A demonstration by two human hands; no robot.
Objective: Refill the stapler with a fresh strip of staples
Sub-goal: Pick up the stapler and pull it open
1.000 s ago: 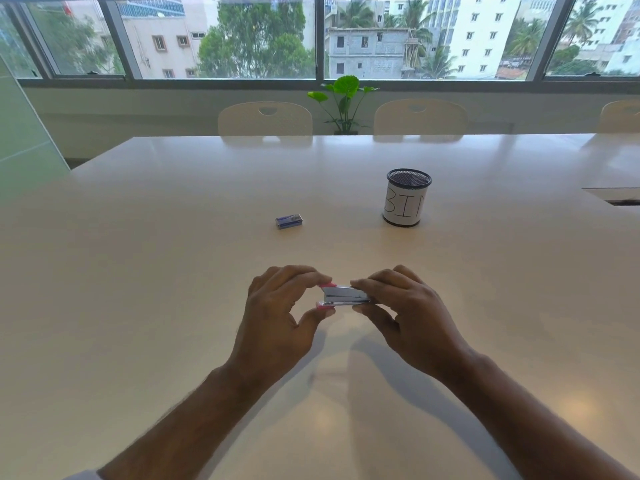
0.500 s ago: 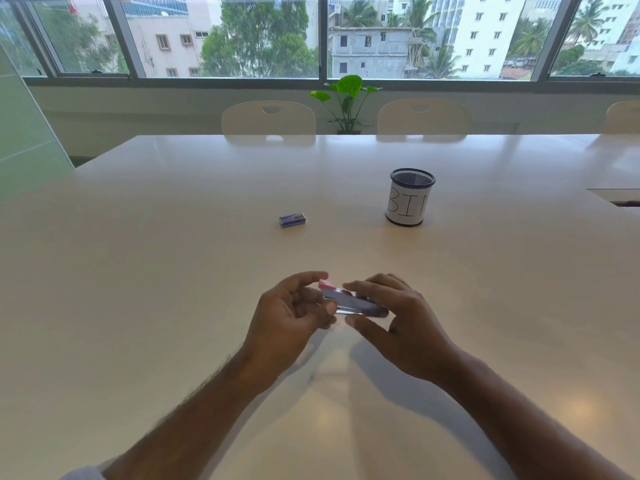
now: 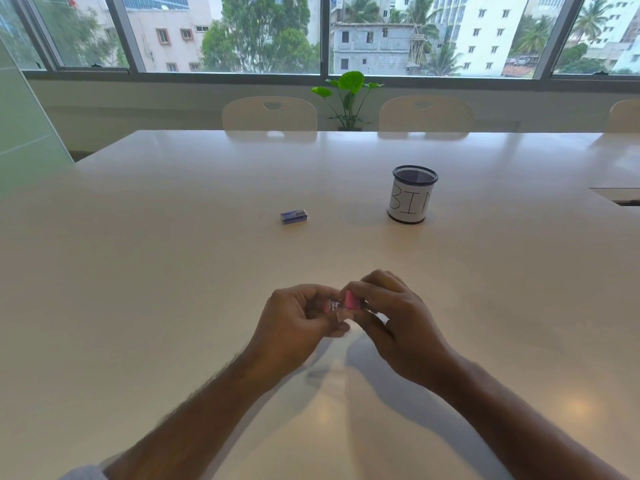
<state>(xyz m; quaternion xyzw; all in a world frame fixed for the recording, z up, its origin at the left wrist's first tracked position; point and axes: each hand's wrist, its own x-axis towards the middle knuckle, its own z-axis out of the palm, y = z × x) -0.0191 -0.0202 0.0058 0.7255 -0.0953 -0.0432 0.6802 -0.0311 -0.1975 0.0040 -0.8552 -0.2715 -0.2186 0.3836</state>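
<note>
— Now, both hands up off the worktop (image 3: 138, 306), meeting near its front edge. Left hand (image 3: 294, 327) curled, fingertips (image 3: 332, 297) pinched on a small pink stapler (image 3: 348, 303). Right hand (image 3: 398, 323) closed over the stapler's other end, fingers wrapped across the top.

— And the stapler itself?

— Caught between the two grips, clear of the surface, mostly hidden by fingers. Only a pink bit and a short metal bit visible in the gap between the hands. Cannot tell whether opened or closed, nor whether any staples sit inside.

— Grip on each side?

— Left: thumb and fingers drawn nearly together, clamped on the stapler's left end. Right: fingers bent down tight around the pink end, thumb underneath and out of sight. Nothing else held in either hand.

— Fresh staples?

— Small blue staple box (image 3: 293, 216) lying flat farther back on the worktop, well apart from the hands, a little left of them. Looks shut, though too small to be sure.

— Anything else around?

— Black mesh cup (image 3: 412, 195) standing upright to the right of the box, wrapped in white paper lettered "BIN". Beyond the far edge, two pale chairs (image 3: 270, 114) pushed in, with a green potted plant (image 3: 348, 95) between them under the window (image 3: 242, 29). Shadows of both forearms falling on the worktop below the hands.
</note>
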